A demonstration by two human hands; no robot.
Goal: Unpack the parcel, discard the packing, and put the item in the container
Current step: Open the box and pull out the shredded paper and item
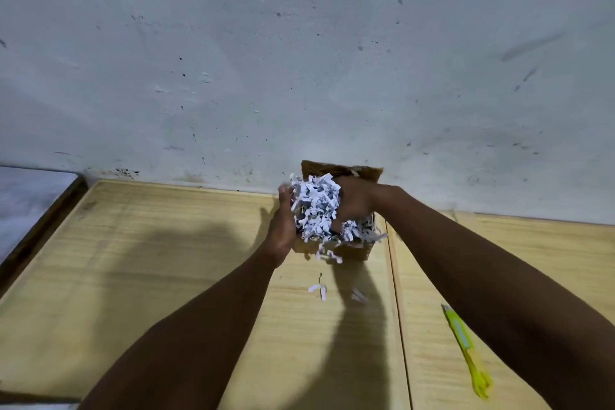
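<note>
A small brown cardboard box (352, 251) is seen standing open on the pale wooden bench (166, 260), close to the grey stained wall (299, 60); its rear flap (342, 168) is raised against that wall. A thick bundle of white shredded paper with black print (316, 206) is held above the box opening, between the two hands. The left hand (283, 226) is pressed against the left side of the bundle with the fingers curved around it, and the right hand (357, 201) is closed over the right side of the same bundle, so the paper is gripped from both sides. More shreds are seen inside the box and hanging over its front edge, and a few loose strips (317, 288) are lying on the bench just in front of the box. The item packed inside the box cannot be seen, because it is covered by paper and hands. A yellow utility knife (466, 349) is placed on the bench to the right, well apart from the box, partly hidden under the right forearm.
</note>
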